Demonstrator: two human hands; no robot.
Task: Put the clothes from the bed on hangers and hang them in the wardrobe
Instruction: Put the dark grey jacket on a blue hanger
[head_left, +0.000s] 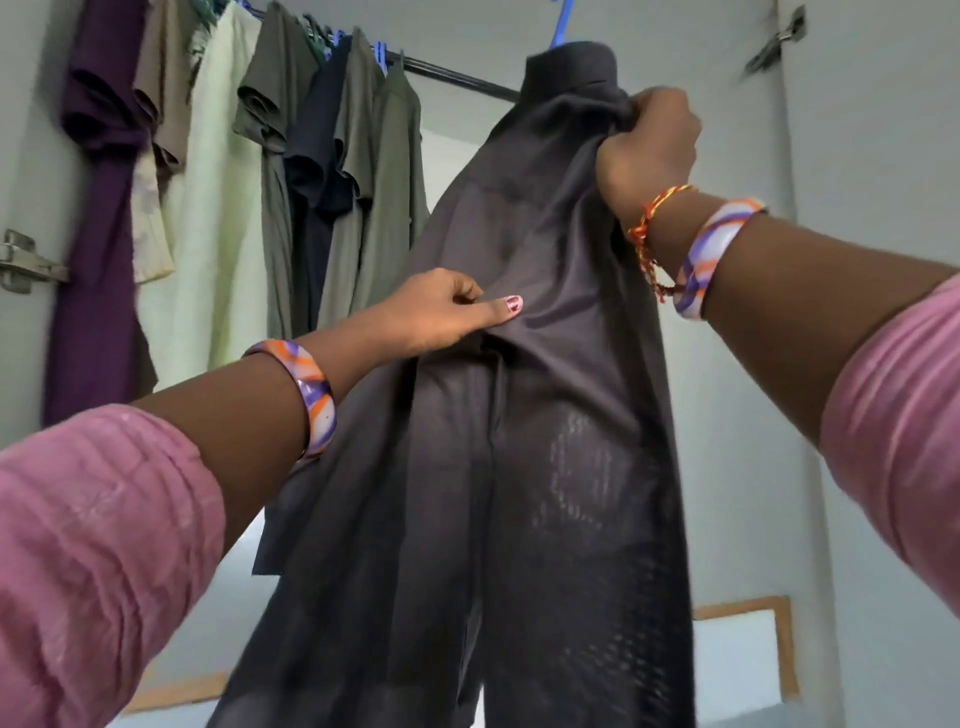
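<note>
Overhead | dark garment (519, 415) hung lengthwise from blue hanger (562, 23), rail (457, 78) far-left | shoulder gripped by right hand (647, 150) | mid-fabric pinched by left hand (447, 317)

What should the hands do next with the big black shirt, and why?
Probably lift the blue hanger hook onto the rod. The black shirt is already on the hanger; the right hand grips its shoulder, the left hand pinches its front, and there's bare rod beside the hung clothes.

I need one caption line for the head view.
Right hand grips dark shirt on blue hanger; left hand pinches it.
</note>
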